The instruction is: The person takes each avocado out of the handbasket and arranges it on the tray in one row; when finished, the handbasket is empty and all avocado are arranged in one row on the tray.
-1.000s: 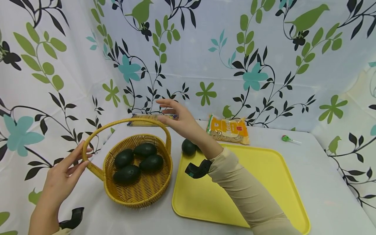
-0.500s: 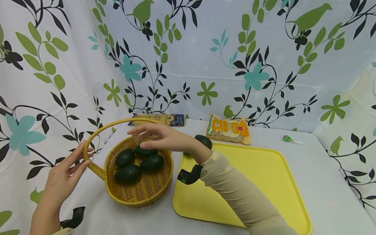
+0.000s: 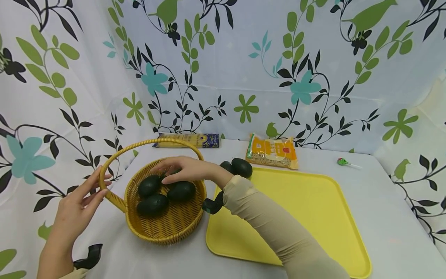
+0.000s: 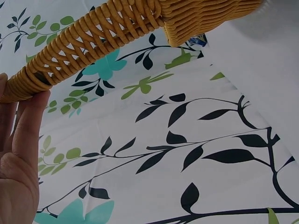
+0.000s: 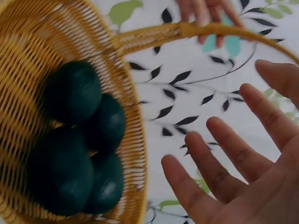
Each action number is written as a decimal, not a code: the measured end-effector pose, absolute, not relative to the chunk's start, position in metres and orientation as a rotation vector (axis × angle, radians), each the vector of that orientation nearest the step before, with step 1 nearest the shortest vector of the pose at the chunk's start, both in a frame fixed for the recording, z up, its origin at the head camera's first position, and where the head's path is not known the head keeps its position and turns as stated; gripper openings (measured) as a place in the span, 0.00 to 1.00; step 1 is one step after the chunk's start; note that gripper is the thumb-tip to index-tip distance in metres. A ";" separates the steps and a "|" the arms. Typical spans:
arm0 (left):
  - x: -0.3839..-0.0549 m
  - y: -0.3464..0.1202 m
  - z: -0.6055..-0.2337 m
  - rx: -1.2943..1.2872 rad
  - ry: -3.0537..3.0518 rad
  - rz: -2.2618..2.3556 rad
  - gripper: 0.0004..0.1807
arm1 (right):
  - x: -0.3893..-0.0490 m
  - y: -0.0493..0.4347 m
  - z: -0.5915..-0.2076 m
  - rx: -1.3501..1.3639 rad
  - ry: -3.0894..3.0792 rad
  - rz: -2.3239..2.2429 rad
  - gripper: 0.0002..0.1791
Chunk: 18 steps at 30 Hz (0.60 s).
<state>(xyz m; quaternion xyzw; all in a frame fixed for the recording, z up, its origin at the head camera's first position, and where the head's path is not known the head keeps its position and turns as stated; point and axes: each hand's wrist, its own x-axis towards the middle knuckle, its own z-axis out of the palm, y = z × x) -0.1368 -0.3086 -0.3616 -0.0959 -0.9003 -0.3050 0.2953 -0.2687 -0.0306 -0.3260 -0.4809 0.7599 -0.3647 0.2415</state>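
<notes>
A yellow wicker basket [image 3: 163, 235] with an arched handle [image 3: 139, 144] stands on the left of the white-covered table. Several dark green avocados [image 3: 152, 205] lie inside it. My left hand [image 3: 74, 205] pinches the handle's left side between thumb and fingers, as the left wrist view also shows the woven handle [image 4: 93, 44] at the fingertips. Over the basket's far part reaches my right hand [image 3: 188, 170], under the handle's arch and overlapping the farthest avocado. In the right wrist view its fingers [image 5: 243, 158] are spread and hold nothing, beside the basket rim [image 5: 140, 154].
Right of the basket lies a yellow tray [image 3: 313, 217], with two more avocados [image 3: 242, 167] at its far left corner. Behind are a blue-and-yellow packet [image 3: 188, 140], an orange-and-clear food bag [image 3: 272, 152] and a lollipop [image 3: 343, 161]. A patterned curtain [image 3: 216, 58] hangs behind.
My right hand has come down from above the handle's right side, moving left and nearer, to over the avocados in the basket. The left hand keeps its hold on the handle.
</notes>
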 end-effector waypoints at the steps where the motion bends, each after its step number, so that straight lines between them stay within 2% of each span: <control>1: -0.137 -0.309 -0.361 -0.256 -2.394 -0.812 0.39 | -0.272 -0.032 -0.332 -1.306 2.119 -0.957 0.25; 9: -0.133 -0.310 -0.365 -0.256 -2.398 -0.801 0.40 | -0.275 -0.048 -0.392 -1.254 2.360 -0.453 0.27; 18: -0.135 -0.309 -0.361 -0.259 -2.399 -0.792 0.39 | -0.272 -0.059 -0.394 -1.218 2.428 -0.164 0.29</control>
